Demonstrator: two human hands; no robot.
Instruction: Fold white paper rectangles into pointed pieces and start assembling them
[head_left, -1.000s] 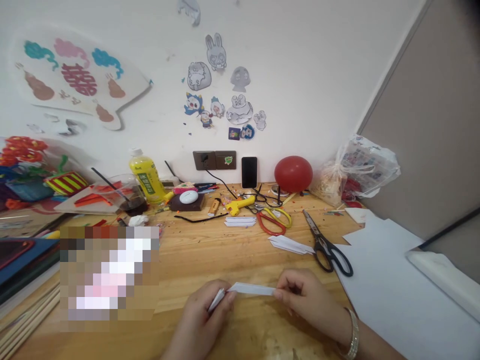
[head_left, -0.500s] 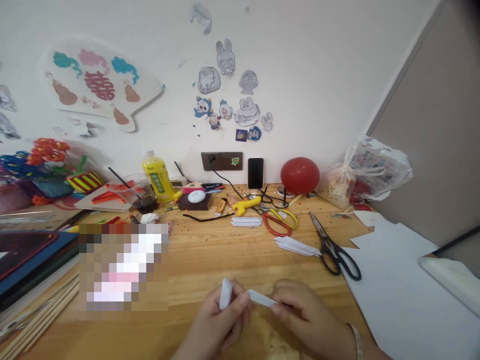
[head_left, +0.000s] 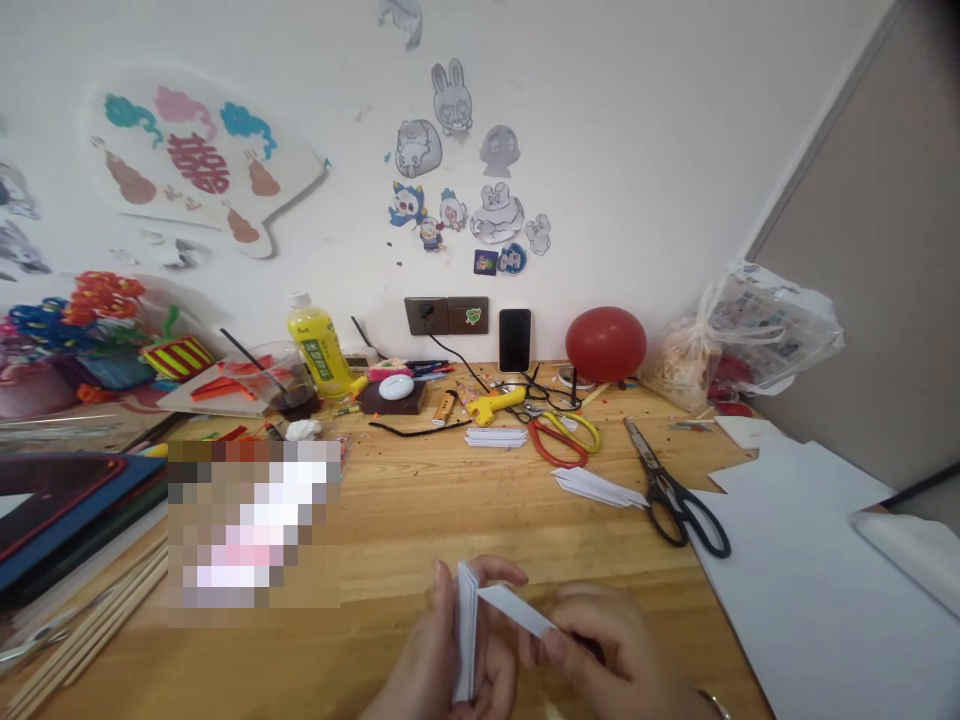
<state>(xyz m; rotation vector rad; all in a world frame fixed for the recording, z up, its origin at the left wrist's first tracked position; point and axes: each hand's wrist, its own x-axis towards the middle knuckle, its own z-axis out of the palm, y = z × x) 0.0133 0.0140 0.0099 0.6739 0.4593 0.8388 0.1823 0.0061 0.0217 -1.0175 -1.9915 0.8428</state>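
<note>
Low in the view, my left hand is closed around a stack of folded white paper strips, standing on end between thumb and fingers. My right hand pinches a single folded paper strip with a slanted tip. That tip points left and lies close by the stack's upper part; whether they touch I cannot tell. Farther back lie a bundle of folded white strips and another bundle, whose right end meets the black-handled scissors.
White paper sheets cover the right side. Red-and-yellow-handled scissors, a yellow glue gun, a phone and a red balloon sit at the back. Wooden sticks lie left, a yellow bottle behind them.
My left hand has turned and its fingers have loosened, so the upright stack shows along its length. The right hand's strip shows more of its length and slopes more steeply. The view has shifted slightly.
</note>
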